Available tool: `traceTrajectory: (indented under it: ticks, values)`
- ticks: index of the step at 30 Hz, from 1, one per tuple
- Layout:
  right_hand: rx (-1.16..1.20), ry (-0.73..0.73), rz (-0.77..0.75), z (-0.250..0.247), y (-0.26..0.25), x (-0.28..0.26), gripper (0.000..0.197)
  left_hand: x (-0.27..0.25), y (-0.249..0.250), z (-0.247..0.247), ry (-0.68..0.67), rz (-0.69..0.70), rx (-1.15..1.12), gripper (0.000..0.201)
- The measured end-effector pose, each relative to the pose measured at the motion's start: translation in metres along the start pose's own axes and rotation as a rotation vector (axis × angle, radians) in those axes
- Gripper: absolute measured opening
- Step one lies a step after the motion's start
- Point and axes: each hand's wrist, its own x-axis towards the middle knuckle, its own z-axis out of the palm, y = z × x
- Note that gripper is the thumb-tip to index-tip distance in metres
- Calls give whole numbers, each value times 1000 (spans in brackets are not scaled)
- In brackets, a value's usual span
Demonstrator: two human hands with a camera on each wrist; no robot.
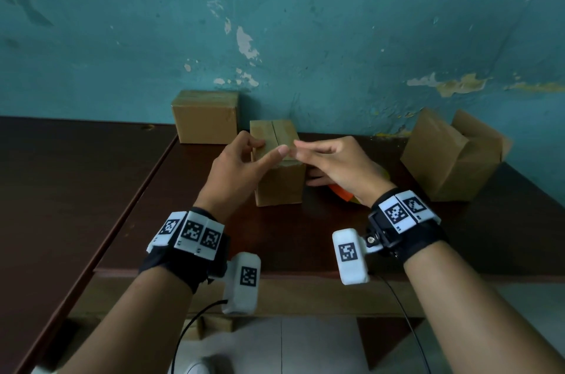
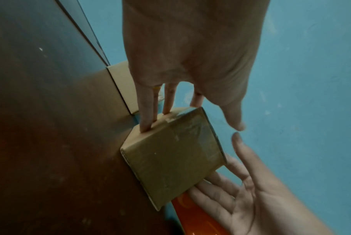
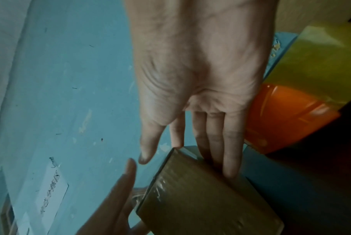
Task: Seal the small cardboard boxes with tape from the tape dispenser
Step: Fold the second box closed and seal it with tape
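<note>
**A:** Where does the box you are working on stand?

**B:** The middle box [image 1: 276, 166] stands upright on the dark table [image 1: 305, 239], a little out from the teal wall [image 1: 305, 22]; its two top flaps lie shut with the seam running away from you; glossy tape shows on its faces in both wrist views.

**A:** And your hands?

**B:** Your left hand [image 1: 237, 166] is at the box's left side; its fingers [image 2: 148, 109] lie straight against the left face near the top edge, and the thumb reaches out over the near top edge; nothing is curled round the box. Your right hand [image 1: 333, 166] is at the right side; its fingers [image 3: 228, 147] lie straight down along the right face, and the forefinger points left above the top; the two hands' tips come very close over the seam; whether they touch, or pinch a bit of tape between them, I cannot tell.

**A:** The dispenser?

**B:** The orange tape dispenser [image 1: 344, 194] lies on the table just right of the middle box, mostly hidden under your right hand; a yellowish roll of tape [image 3: 315, 63] sits beside its orange body in the right wrist view.

**A:** Other boxes?

**B:** A closed box [image 1: 205, 117] stands against the wall behind and to the left; a larger box [image 1: 443, 159], tilted, sits at the right with a flap raised; a white paper label [image 3: 51, 192] hangs on the wall.
</note>
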Motion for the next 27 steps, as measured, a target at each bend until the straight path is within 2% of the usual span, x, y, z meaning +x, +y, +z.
traceTrajectory:
  ticks: [3,10,15,22,27]
  values:
    - [11,-2,-6,0,1,-1,52,1,0,1,-6,19,61,53]
    - [92,-48,10,-2,6,2,54,2,-8,-1,-34,27,32,66]
    - [123,-74,9,-5,11,4,57,5,-13,0,-40,41,59,67]
    - [82,-93,4,-7,16,7,64,7,-19,-2,-59,59,64,61]
    - [45,-82,-1,-6,17,8,67,10,-25,-6,-119,63,13,43]
